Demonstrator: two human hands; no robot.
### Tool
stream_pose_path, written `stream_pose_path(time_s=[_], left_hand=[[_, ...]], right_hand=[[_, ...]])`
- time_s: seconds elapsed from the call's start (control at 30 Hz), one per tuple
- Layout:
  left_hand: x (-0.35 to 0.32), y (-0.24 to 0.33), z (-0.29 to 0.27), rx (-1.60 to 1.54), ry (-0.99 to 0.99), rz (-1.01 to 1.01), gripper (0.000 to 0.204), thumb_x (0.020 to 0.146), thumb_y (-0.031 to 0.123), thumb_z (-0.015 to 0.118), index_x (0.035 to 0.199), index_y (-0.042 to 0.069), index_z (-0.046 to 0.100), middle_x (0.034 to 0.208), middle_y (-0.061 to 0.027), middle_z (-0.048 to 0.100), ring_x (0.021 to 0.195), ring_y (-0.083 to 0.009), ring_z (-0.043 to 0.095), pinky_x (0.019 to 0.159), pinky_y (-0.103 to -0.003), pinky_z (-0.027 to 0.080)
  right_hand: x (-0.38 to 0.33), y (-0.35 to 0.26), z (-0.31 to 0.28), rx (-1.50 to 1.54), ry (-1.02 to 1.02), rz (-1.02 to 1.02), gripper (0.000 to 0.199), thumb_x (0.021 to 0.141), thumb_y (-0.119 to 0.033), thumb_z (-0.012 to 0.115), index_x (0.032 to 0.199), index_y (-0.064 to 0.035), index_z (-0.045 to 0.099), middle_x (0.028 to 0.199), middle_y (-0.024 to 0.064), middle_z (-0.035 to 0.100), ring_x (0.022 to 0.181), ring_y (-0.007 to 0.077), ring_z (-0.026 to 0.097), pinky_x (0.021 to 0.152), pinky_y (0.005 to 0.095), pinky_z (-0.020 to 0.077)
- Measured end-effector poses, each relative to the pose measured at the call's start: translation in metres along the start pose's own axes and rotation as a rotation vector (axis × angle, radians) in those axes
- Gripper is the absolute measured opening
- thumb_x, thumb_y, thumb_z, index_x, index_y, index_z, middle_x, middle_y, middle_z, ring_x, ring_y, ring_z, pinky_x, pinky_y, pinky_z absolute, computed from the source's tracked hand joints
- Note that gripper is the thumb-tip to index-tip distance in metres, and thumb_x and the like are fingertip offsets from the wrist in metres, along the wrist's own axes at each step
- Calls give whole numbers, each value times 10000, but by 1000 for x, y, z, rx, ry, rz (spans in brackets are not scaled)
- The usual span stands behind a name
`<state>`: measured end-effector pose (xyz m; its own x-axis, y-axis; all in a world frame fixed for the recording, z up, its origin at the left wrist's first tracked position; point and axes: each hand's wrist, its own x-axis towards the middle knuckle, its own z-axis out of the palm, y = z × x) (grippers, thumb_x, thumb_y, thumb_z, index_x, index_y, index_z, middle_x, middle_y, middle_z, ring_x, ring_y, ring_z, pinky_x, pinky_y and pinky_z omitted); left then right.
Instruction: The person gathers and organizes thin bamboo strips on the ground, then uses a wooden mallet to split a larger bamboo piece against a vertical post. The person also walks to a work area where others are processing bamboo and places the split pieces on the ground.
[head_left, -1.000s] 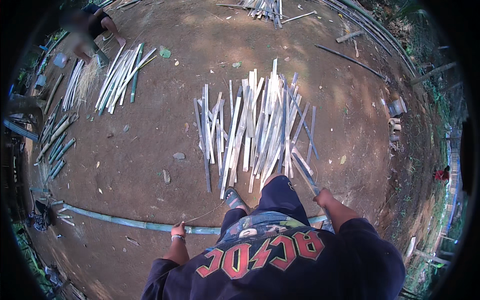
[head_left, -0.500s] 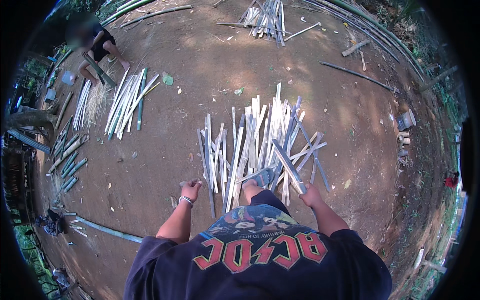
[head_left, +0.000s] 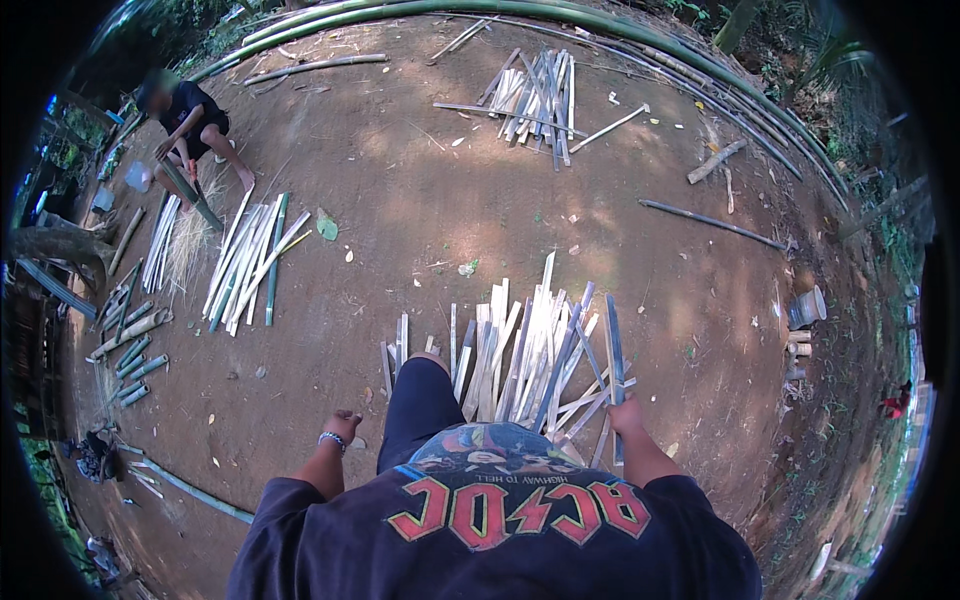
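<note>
My right hand (head_left: 627,413) is closed around the lower part of a long dark bamboo slat (head_left: 615,350), which stands out ahead of it along the right side of a pile. That pile of split bamboo slats (head_left: 520,345) lies fanned out on the ground in front of me, pale and grey faces mixed. My left hand (head_left: 343,427), with a bracelet at the wrist, hangs to the left of the pile, fingers loosely bent and nothing visible in them. My bent left knee and shirt cover the pile's near end.
At far left a person (head_left: 195,125) sits holding a bamboo piece (head_left: 190,190) beside slat bundles (head_left: 250,260). Short green bamboo tubes (head_left: 140,365) lie nearer. Another slat pile (head_left: 540,100) is at the back, before long bamboo poles (head_left: 560,14). A bucket (head_left: 808,308) is at right.
My body has shifted forward, with my left knee now over the pile's left part. My left hand has moved down and left. The slat in my right hand has swung from slanting left to nearly straight ahead.
</note>
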<state>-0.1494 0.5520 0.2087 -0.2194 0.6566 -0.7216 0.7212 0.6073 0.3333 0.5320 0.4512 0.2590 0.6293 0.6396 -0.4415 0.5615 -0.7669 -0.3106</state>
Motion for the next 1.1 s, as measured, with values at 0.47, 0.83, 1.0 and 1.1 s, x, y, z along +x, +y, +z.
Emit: stream_pose_path(time_s=[0.47, 0.83, 1.0, 1.1], left_hand=[[326, 372, -112, -157, -49, 88, 489, 898, 352, 648, 1209, -25, 629, 1137, -200, 681, 1075, -314, 644, 948, -375, 491], [319, 714, -258, -1056, -705, 487, 525, 933, 229, 654, 1370, 28, 443, 1063, -79, 662, 1020, -196, 620, 895, -339, 491], [350, 796, -296, -1267, -458, 521, 372, 932, 142, 637, 1246, 18, 481, 959, -126, 675, 941, -249, 664, 861, -402, 531], [396, 834, -318, -1258, -295, 482, 229, 931, 129, 638, 1101, 14, 536, 818, -73, 637, 769, -212, 652, 718, -367, 540]], right_hand=[[189, -336, 50, -273, -400, 41, 675, 696, -298, 777, 1208, 68, 534, 1112, 277, 644, 1056, 387, 640, 927, 432, 502], [294, -803, -51, 309, -350, -621, 650, 790, -220, 753, 1312, -16, 423, 1150, 252, 602, 1090, 400, 597, 949, 454, 466], [339, -852, -54, 431, -291, -981, 817, 778, -238, 779, 1424, -16, 331, 1309, 253, 519, 1196, 373, 551, 1011, 426, 435], [399, -859, -57, 443, -445, -891, 871, 784, -250, 781, 1466, -15, 293, 1339, 244, 507, 1205, 350, 547, 1027, 430, 427]])
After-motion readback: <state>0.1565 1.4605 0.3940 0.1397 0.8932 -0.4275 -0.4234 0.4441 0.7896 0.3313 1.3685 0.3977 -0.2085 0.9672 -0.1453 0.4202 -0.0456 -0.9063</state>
